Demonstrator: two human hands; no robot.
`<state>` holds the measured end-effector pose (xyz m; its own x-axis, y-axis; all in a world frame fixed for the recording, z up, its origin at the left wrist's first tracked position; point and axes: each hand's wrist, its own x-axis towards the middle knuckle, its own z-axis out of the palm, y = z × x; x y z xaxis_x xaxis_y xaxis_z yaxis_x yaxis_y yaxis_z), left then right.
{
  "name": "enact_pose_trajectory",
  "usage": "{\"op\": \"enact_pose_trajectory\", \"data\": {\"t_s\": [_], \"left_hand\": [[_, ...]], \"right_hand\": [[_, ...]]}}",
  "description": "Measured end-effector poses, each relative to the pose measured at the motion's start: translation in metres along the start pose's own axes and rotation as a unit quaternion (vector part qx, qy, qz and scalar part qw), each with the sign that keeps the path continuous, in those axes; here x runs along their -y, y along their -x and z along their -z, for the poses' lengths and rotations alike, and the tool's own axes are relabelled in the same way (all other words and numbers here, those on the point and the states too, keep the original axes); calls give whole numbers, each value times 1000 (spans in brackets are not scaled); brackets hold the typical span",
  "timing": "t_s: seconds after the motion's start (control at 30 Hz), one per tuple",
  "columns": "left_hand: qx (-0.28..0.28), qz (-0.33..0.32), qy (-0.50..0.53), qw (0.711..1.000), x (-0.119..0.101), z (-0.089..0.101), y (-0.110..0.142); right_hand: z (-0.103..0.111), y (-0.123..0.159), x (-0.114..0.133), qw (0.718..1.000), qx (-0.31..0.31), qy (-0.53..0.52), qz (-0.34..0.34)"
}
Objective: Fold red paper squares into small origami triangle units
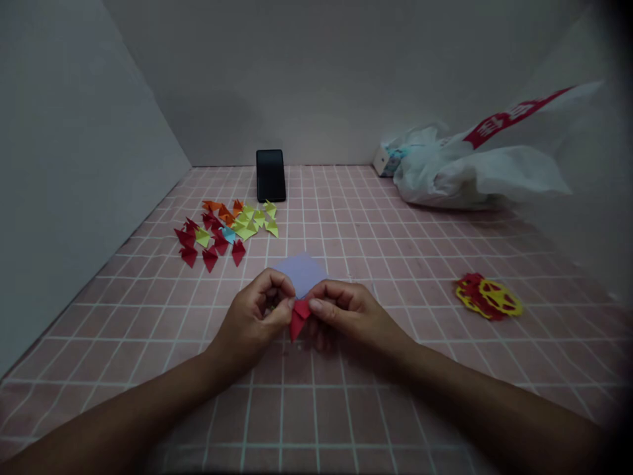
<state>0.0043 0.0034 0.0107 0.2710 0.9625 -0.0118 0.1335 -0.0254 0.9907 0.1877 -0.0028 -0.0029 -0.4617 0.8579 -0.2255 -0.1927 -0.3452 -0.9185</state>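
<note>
My left hand [257, 316] and my right hand [346, 310] meet over the middle of the pink tiled surface [316, 409]. Both pinch a small folded red paper piece [298, 318] between thumb and fingers. Its point hangs down between the hands. A pale lilac paper square [301, 272] lies flat just beyond my fingers. A tiny yellow-green scrap shows under my left fingers; I cannot tell what it is.
A pile of several folded paper triangles [225, 227], red, orange, yellow-green and one blue, lies at the far left. A black phone [270, 175] leans on the back wall. A white plastic bag [469, 168] fills the far right corner. A red-and-yellow paper ring [487, 297] lies at right.
</note>
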Motion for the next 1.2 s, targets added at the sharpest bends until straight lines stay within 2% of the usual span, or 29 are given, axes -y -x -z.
{"op": "enact_pose_trajectory", "data": {"t_s": [0.17, 0.37, 0.63, 0.83, 1.2], "left_hand": [[11, 18, -2, 1000, 0, 0, -2], [84, 62, -21, 994, -5, 3, -3], [74, 120, 1, 990, -6, 4, -4], [74, 139, 27, 987, -6, 5, -4], [56, 177, 76, 980, -4, 5, -6]], "right_hand": [[1, -2, -1, 999, -1, -39, -22], [3, -2, 0, 999, -19, -33, -20], [2, 0, 0, 1000, -17, -5, -21], [3, 0, 0, 999, -22, -40, -17], [6, -1, 4, 997, -35, 18, 60]]}}
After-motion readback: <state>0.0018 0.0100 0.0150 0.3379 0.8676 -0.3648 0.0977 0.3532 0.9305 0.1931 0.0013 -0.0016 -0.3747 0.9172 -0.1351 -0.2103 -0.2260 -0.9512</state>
